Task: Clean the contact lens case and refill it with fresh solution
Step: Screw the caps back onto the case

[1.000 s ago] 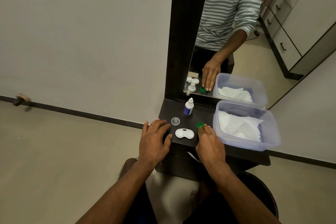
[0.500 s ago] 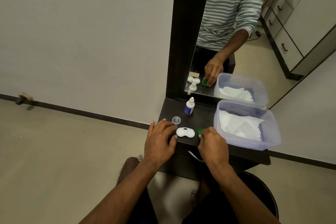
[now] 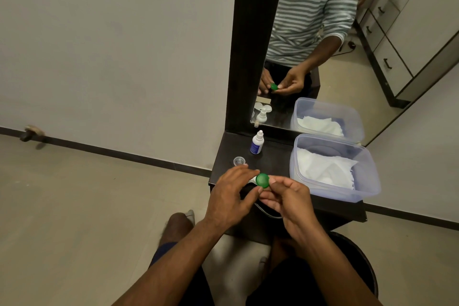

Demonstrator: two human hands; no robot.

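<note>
Green plastic shows between the two hands: a round green cap (image 3: 262,179), pinched by the right hand (image 3: 288,196) between thumb and forefinger and touched at its lower edge by the left hand's (image 3: 232,191) thumb, with the left fingers curled over it. Under the left fingers a sliver of the white contact lens case (image 3: 252,180) peeks out on the dark counter (image 3: 273,159). A clear cap (image 3: 239,160) lies just beyond the left hand, and a small white solution bottle (image 3: 256,143) stands upright near the mirror (image 3: 323,32). To the right sits a clear plastic tub (image 3: 367,181) holding white tissue (image 3: 323,169).
</note>
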